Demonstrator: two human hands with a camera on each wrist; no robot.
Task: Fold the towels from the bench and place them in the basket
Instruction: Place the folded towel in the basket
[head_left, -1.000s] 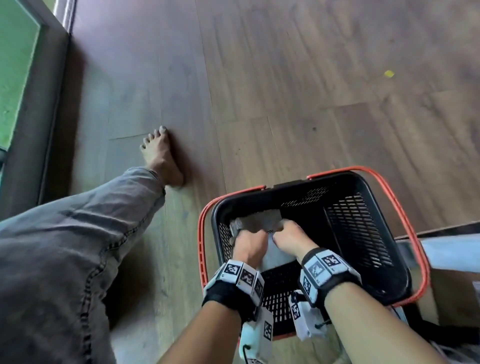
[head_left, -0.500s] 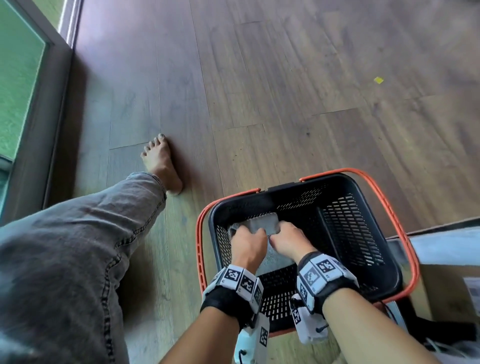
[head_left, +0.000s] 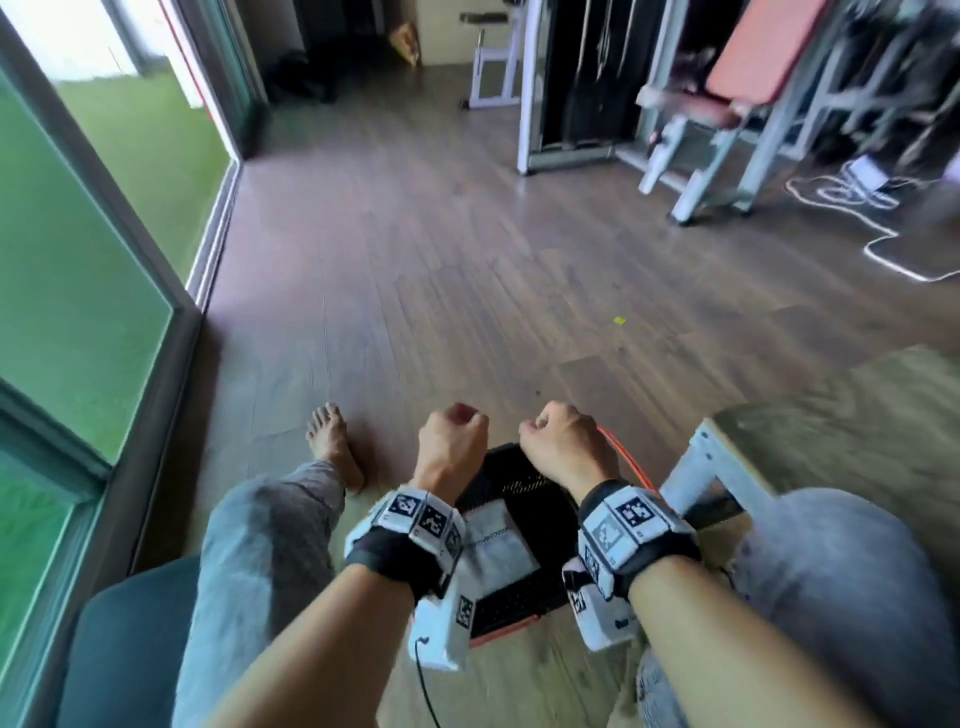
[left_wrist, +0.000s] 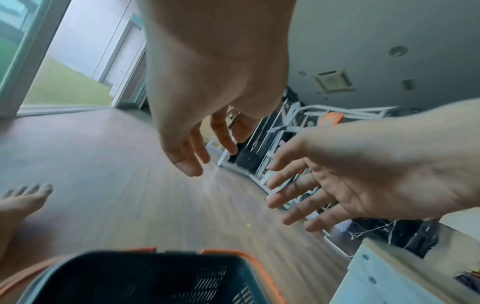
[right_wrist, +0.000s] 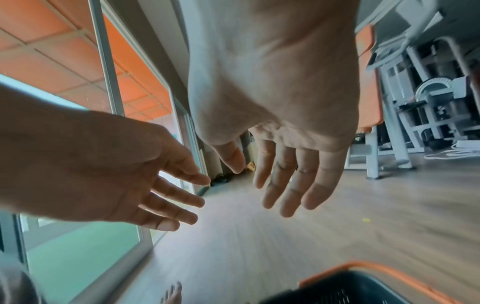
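Wood floor (head_left: 467, 270) spread ahead where, with fingers (left_wrist: 288, 197) loosely spread and gripping nothing, the left hand (head_left: 451, 441) and right hand (head_left: 563, 441) had lifted out of the basket (head_left: 511, 467) they reached into a second before, leaving the folded towel (head_left: 501, 540) inside it beside the bench (head_left: 841, 415).

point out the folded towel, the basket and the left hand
folded towel (head_left: 501, 540), head view, its flat top face
basket (left_wrist: 145, 275), left wrist view, its black mesh wall
left hand (head_left: 451, 441), head view, the back of the hand
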